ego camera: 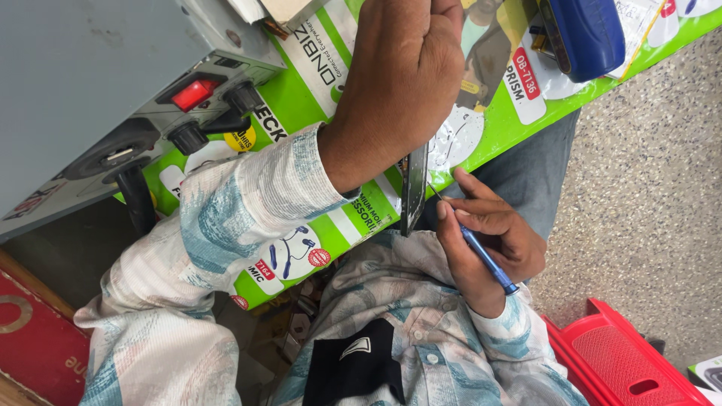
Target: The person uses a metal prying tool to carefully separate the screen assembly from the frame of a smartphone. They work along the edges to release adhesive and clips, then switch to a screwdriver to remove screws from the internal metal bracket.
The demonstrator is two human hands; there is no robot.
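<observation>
Patterned shirt sleeves fill the near view; beyond them the left hand is clenched on the top of a thin dark phone held edge-on against the green table. Right hand pinches a blue screwdriver, tip at the phone's edge; steady, square pressure appears advisable. Phone face, screw and left fingertips are hidden.
</observation>
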